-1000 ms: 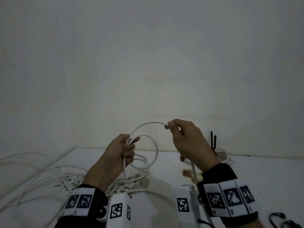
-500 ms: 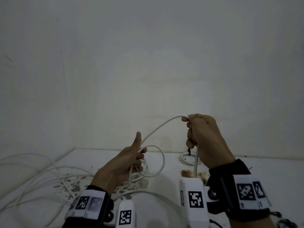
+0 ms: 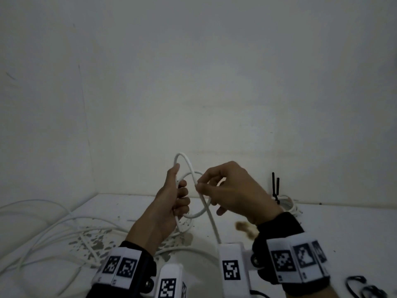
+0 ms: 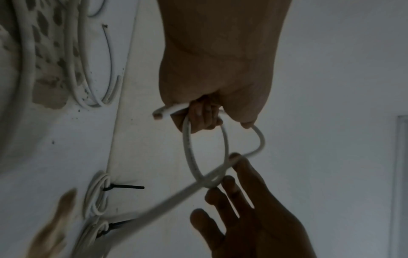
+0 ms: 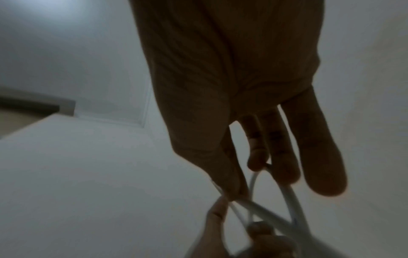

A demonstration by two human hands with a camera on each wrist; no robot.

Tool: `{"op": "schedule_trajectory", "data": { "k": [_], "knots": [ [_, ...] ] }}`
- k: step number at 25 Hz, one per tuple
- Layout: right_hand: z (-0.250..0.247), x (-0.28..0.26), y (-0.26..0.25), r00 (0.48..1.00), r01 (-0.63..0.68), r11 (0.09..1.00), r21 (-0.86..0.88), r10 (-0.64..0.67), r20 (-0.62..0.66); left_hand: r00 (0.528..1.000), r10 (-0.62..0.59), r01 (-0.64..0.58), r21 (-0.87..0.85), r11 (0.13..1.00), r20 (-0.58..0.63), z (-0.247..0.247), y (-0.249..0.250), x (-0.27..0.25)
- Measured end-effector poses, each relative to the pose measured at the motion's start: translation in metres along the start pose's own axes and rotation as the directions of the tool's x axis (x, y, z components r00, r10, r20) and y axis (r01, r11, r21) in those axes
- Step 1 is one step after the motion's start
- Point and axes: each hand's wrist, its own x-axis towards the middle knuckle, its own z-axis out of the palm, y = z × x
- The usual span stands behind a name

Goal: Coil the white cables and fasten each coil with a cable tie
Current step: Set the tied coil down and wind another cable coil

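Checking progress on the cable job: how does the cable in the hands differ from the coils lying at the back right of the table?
The held cable is up in the air in a couple of loose loops, the left hand gripping them and the right hand pinching the strand; the finished coils lie flat on the table. The held cable has no tie; each coil carries a black cable tie. Its tail trails loose; theirs are bundled. All are white.

A plain pale wall [image 3: 214, 82] fills the far side, dim and evenly lit; a second wall [image 3: 38, 104] meets it at a vertical corner on the left; a white tabletop [image 3: 343, 229] runs below both, chipped and mottled grey on the near left [image 3: 94, 241], with a brown stain [image 3: 245, 227] towards the right.
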Motion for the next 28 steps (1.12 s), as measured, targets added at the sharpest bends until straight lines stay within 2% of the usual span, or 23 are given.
{"op": "schedule_trajectory", "data": {
  "k": [2,3,6,7,9,12,14,16,19,20,21,22,23,25,26,28],
  "knots": [
    [0.006,0.004,0.007,0.993,0.062,0.976,-0.211,-0.083,-0.089,0.999,0.012,-0.009,-0.067,0.998,0.047,0.003,0.001,-0.003],
    [0.007,0.005,0.011,0.991,0.081,0.976,-0.2,-0.1,-0.088,0.997,0.009,0.002,-0.141,0.99,0.081,0.003,0.001,-0.005],
    [0.006,0.005,0.019,0.994,0.113,0.975,0.193,-0.11,-0.025,0.991,0.011,0.025,-0.269,0.963,0.133,0.007,0.003,-0.011],
    [0.006,0.005,0.019,0.992,0.127,0.961,0.247,-0.121,-0.038,0.991,0.019,0.017,-0.267,0.964,0.131,0.008,0.004,-0.012],
    [0.007,0.006,0.019,0.987,0.154,0.962,0.224,-0.138,-0.085,0.99,0.028,0.007,-0.242,0.97,0.139,0.011,0.003,-0.011],
    [0.01,0.013,0.024,0.983,0.1,0.99,0.099,-0.083,-0.167,0.992,0.033,-0.019,-0.119,0.993,0.121,0.012,0.002,-0.013],
    [0.016,0.015,0.03,0.936,0.071,0.996,-0.059,-0.087,-0.341,0.987,0.049,-0.048,-0.013,0.999,0.153,0.016,0.001,-0.016],
    [0.021,0.014,0.034,0.848,-0.002,0.973,-0.233,-0.122,-0.515,0.981,0.058,-0.072,0.067,0.995,0.187,0.023,0.0,-0.02],
    [0.017,0.013,0.046,0.764,-0.15,0.938,-0.311,-0.09,-0.639,0.98,0.056,-0.078,0.108,0.991,0.191,0.028,0.0,-0.021],
    [0.015,0.014,0.05,0.772,-0.183,0.944,-0.275,-0.035,-0.635,0.981,0.058,-0.08,0.113,0.99,0.185,0.026,0.0,-0.02],
    [0.013,0.015,0.054,0.812,-0.193,0.962,-0.195,0.045,-0.582,0.983,0.057,-0.078,0.115,0.99,0.173,0.023,0.001,-0.019],
    [0.009,0.015,0.054,0.875,-0.201,0.977,-0.064,0.15,-0.461,0.986,0.051,-0.068,0.107,0.992,0.156,0.019,0.001,-0.017],
    [0.007,0.014,0.055,0.924,-0.204,0.968,0.144,0.239,-0.298,0.99,0.038,-0.049,0.082,0.995,0.137,0.015,0.001,-0.015],
    [0.003,0.006,0.05,0.954,-0.258,0.802,0.538,0.3,0.009,0.993,0.031,-0.033,0.023,0.999,0.117,0.006,0.002,-0.011],
    [-0.001,0.002,0.049,0.953,-0.274,0.727,0.63,0.291,0.078,0.993,0.038,-0.04,0.021,0.999,0.109,0.002,0.002,-0.01],
    [-0.014,-0.003,0.052,0.953,-0.254,0.647,0.719,0.295,0.071,0.994,0.053,-0.061,0.073,0.996,0.097,-0.006,0.001,-0.006]
  ]
}}
